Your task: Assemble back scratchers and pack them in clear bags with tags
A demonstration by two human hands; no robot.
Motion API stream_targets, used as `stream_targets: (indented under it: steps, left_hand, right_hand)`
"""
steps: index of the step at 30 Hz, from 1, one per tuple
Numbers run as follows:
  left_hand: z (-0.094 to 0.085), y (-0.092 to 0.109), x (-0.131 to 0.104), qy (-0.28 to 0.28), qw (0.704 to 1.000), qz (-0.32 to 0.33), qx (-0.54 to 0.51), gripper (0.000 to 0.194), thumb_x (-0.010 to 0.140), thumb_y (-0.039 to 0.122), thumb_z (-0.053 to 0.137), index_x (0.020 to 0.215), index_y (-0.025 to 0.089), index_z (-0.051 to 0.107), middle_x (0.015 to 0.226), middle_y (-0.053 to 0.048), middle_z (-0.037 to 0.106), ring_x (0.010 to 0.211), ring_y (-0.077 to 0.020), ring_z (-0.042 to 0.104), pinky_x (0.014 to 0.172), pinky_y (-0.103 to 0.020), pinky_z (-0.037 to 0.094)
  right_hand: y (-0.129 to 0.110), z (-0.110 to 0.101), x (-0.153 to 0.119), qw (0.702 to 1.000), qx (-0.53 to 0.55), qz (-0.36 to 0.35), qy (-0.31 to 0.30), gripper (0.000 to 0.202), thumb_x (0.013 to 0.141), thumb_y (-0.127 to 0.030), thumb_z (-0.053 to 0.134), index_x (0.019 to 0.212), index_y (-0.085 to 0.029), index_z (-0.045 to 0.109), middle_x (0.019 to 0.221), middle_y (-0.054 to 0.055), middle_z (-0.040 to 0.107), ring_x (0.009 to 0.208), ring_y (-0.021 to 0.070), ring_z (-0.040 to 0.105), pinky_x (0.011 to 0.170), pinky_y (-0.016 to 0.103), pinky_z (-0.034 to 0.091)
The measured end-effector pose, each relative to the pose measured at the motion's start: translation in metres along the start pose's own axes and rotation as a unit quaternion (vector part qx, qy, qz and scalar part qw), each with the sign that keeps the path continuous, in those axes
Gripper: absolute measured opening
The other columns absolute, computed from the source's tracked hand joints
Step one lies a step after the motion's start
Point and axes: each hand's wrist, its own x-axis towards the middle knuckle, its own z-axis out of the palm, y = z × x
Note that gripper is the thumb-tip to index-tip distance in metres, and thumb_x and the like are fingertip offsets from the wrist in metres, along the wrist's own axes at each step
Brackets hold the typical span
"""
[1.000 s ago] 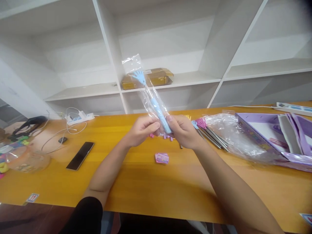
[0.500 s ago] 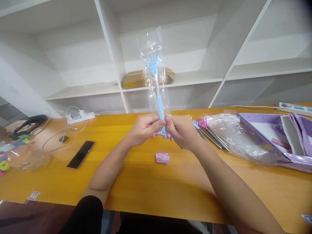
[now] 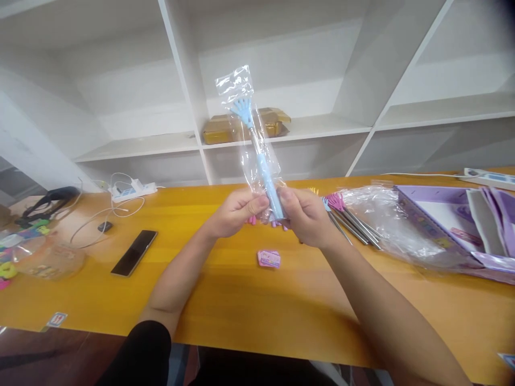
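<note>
Both hands hold up a clear plastic bag with a light blue back scratcher inside it. The scratcher's hand-shaped head points up and leans left. My left hand pinches the bag's lower left side, thumb on top. On the other side, my right hand grips the bag's lower right edge beside the blue handle. Behind the hands, pink and purple pieces on the table are mostly hidden. A small stack of pink printed cards lies below the hands.
Several metal-rod back scratchers lie at the right, near crumpled clear plastic and an open purple box. At the left are a black phone, a power strip with cables and a clear bag. White shelves hold a taped cardboard parcel.
The bagged back scratcher has tilted, its head swinging left and lower while the handle's bottom end shifted right. My right hand has moved slightly right; both hands keep hold.
</note>
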Motion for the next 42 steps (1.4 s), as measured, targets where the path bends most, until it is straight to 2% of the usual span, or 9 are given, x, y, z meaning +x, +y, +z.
stream_targets:
  steps: [5, 8, 12, 15, 18, 24, 27, 35, 42]
  left_hand:
    - [-0.017, 0.006, 0.0, -0.035, 0.998, -0.04, 0.044, 0.051, 0.103, 0.062, 0.063, 0.079, 0.018, 0.068, 0.077, -0.005, 0.066, 0.073, -0.0164, 0.06, 0.07, -0.031, 0.051]
    - [-0.033, -0.002, 0.002, 0.075, 0.996, -0.044, 0.015, 0.052, 0.101, 0.07, 0.062, 0.099, 0.019, 0.072, 0.094, -0.006, 0.071, 0.085, -0.0178, 0.066, 0.079, -0.031, 0.055]
    - [-0.052, -0.031, -0.007, 0.251, 0.963, -0.081, -0.059, 0.054, 0.087, 0.069, 0.081, 0.107, 0.019, 0.072, 0.089, -0.002, 0.066, 0.08, -0.0134, 0.063, 0.07, -0.025, 0.052]
    - [-0.05, -0.058, -0.036, 0.32, 0.931, -0.156, -0.082, 0.049, 0.08, 0.059, 0.089, 0.1, 0.018, 0.072, 0.084, 0.0, 0.065, 0.07, -0.0108, 0.058, 0.062, -0.023, 0.046]
    - [-0.033, -0.081, -0.078, 0.342, 0.91, -0.225, -0.064, 0.047, 0.08, 0.058, 0.089, 0.096, 0.017, 0.071, 0.076, 0.002, 0.062, 0.063, -0.0103, 0.054, 0.055, -0.024, 0.04]
    - [-0.006, -0.114, -0.128, 0.32, 0.906, -0.275, -0.033, 0.046, 0.087, 0.061, 0.08, 0.094, 0.018, 0.067, 0.076, 0.002, 0.062, 0.064, -0.0121, 0.054, 0.061, -0.026, 0.043]
    - [0.0, -0.126, -0.134, 0.339, 0.902, -0.266, -0.033, 0.049, 0.086, 0.063, 0.081, 0.096, 0.018, 0.064, 0.084, 0.001, 0.063, 0.075, -0.0134, 0.06, 0.072, -0.027, 0.048]
    - [0.009, -0.133, -0.149, 0.292, 0.92, -0.26, 0.028, 0.076, 0.09, 0.046, 0.083, 0.155, 0.026, 0.05, 0.088, 0.004, 0.061, 0.081, -0.0151, 0.066, 0.082, -0.028, 0.052]
    - [0.006, -0.14, -0.151, 0.245, 0.926, -0.287, 0.033, 0.047, 0.091, 0.051, 0.081, 0.123, 0.018, 0.074, 0.097, -0.004, 0.075, 0.088, -0.019, 0.071, 0.083, -0.03, 0.054]
  right_hand:
    - [0.006, -0.002, 0.004, 0.986, -0.148, -0.082, -0.005, 0.054, 0.118, -0.044, 0.037, 0.071, -0.021, 0.051, 0.06, -0.002, 0.054, 0.055, 0.0098, 0.049, 0.057, 0.026, 0.035]
    - [0.016, 0.009, -0.003, 0.978, -0.19, -0.08, -0.036, 0.048, 0.117, -0.038, 0.037, 0.073, -0.021, 0.044, 0.064, -0.003, 0.051, 0.058, 0.0097, 0.045, 0.06, 0.026, 0.032]
    - [0.031, 0.04, -0.043, 0.985, -0.125, 0.049, -0.112, 0.047, 0.118, -0.043, 0.031, 0.075, -0.023, 0.035, 0.065, -0.004, 0.041, 0.058, 0.0104, 0.038, 0.06, 0.026, 0.031]
    - [0.034, 0.058, -0.079, 0.958, -0.099, 0.145, -0.229, 0.049, 0.118, -0.048, 0.031, 0.077, -0.022, 0.04, 0.068, -0.003, 0.047, 0.061, 0.0117, 0.042, 0.063, 0.028, 0.034]
    - [0.036, 0.054, -0.101, 0.923, -0.145, 0.155, -0.32, 0.049, 0.117, -0.05, 0.037, 0.081, -0.021, 0.053, 0.078, 0.002, 0.06, 0.069, 0.0144, 0.049, 0.07, 0.03, 0.037]
    - [0.072, 0.016, -0.111, 0.915, -0.269, 0.25, -0.166, 0.035, 0.11, -0.054, 0.051, 0.102, -0.022, 0.063, 0.106, 0.01, 0.07, 0.083, 0.02, 0.062, 0.074, 0.034, 0.043]
    - [0.089, 0.01, -0.12, 0.915, -0.223, 0.297, -0.157, 0.043, 0.101, -0.062, 0.064, 0.114, -0.022, 0.064, 0.115, 0.011, 0.068, 0.091, 0.022, 0.065, 0.079, 0.036, 0.049]
    - [0.112, 0.008, -0.135, 0.921, -0.127, 0.342, -0.14, 0.052, 0.091, -0.056, 0.072, 0.126, -0.018, 0.066, 0.097, 0.006, 0.07, 0.075, 0.0178, 0.061, 0.074, 0.035, 0.05]
    - [0.119, 0.003, -0.131, 0.907, -0.082, 0.393, -0.125, 0.056, 0.08, -0.06, 0.081, 0.114, -0.017, 0.072, 0.09, 0.004, 0.071, 0.07, 0.0159, 0.056, 0.068, 0.034, 0.046]
